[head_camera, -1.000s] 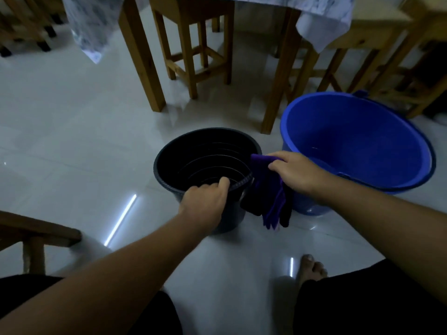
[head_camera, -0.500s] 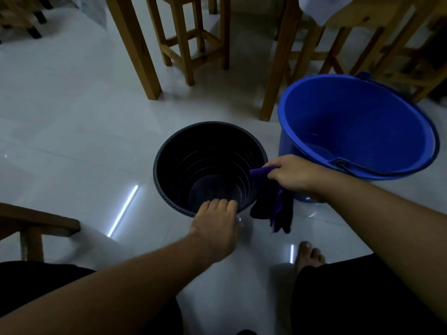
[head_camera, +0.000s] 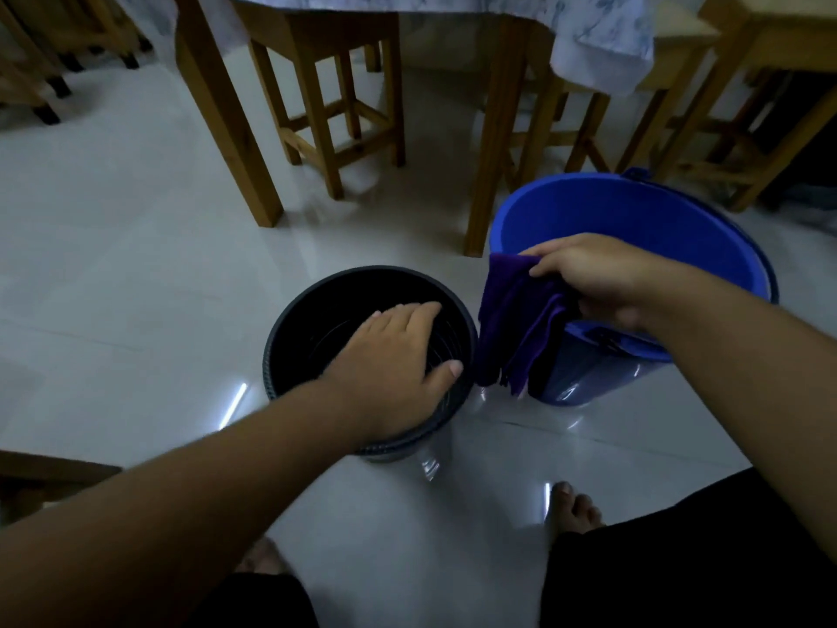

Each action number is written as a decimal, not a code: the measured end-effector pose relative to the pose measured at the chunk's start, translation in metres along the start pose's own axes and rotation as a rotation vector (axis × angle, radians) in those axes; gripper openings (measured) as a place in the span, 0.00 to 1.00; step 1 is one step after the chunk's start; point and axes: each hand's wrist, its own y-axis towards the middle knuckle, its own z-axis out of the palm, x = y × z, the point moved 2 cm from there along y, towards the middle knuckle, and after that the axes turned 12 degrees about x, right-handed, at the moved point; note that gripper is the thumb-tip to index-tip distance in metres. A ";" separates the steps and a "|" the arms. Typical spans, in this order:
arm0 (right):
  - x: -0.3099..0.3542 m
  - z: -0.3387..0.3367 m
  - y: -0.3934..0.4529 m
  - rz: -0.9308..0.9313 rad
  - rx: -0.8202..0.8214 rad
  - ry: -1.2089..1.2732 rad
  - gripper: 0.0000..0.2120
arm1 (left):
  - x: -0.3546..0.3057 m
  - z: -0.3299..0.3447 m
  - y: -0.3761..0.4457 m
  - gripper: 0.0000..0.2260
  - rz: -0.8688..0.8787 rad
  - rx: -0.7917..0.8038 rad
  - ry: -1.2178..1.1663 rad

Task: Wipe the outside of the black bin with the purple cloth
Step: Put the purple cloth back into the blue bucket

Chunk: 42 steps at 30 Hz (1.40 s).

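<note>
The black bin (head_camera: 317,305) stands upright on the white tiled floor, its ribbed inside showing. My left hand (head_camera: 389,364) lies flat over the bin's near rim, fingers spread and reaching into the opening. My right hand (head_camera: 598,283) holds the purple cloth (head_camera: 516,319) up by its top edge. The cloth hangs down between the bin's right side and the blue bucket, close to the bin's rim; whether it touches the bin I cannot tell.
A large blue bucket (head_camera: 634,219) sits right of the bin. Wooden table legs (head_camera: 493,147) and stools (head_camera: 335,106) stand behind, under a pale tablecloth (head_camera: 602,34). My bare foot (head_camera: 575,509) is on the floor near the bin. A wooden chair part (head_camera: 45,478) is at left.
My left hand moved from the bin's near rim, down its outer side, then up over the opening. My right hand lifted the cloth higher and to the right.
</note>
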 end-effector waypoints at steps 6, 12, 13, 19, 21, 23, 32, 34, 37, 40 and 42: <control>-0.005 -0.041 0.014 -0.052 -0.088 0.367 0.16 | 0.018 -0.032 0.010 0.31 -0.009 0.026 0.019; -0.034 -0.054 0.045 0.075 -0.195 -0.127 0.19 | 0.022 -0.006 0.037 0.32 -0.049 0.095 0.092; -0.035 -0.054 0.049 0.087 -0.219 -0.230 0.20 | 0.021 -0.001 0.041 0.32 -0.029 0.099 0.122; -0.027 -0.027 0.059 0.093 -0.216 -0.689 0.23 | 0.020 0.013 0.048 0.33 0.011 0.146 0.175; -0.021 -0.013 0.057 0.079 -0.191 -0.792 0.24 | 0.022 0.012 0.048 0.33 0.006 0.146 0.183; -0.017 0.001 0.055 0.024 -0.209 -0.965 0.25 | 0.023 0.012 0.048 0.33 -0.004 0.131 0.199; -0.057 0.039 0.064 -0.002 -0.222 -1.259 0.46 | 0.027 0.016 0.042 0.33 -0.090 0.140 0.198; -0.057 0.041 0.064 -0.021 -0.252 -1.264 0.46 | 0.028 0.017 0.040 0.33 -0.104 0.156 0.200; -0.058 0.041 0.064 -0.020 -0.244 -1.253 0.45 | 0.028 0.019 0.035 0.33 -0.107 0.155 0.186; -0.056 0.041 0.063 -0.015 -0.218 -1.229 0.38 | 0.030 0.020 0.028 0.33 -0.121 0.164 0.166; -0.051 0.043 0.063 -0.023 -0.223 -1.247 0.34 | 0.033 0.021 0.025 0.33 -0.141 0.178 0.158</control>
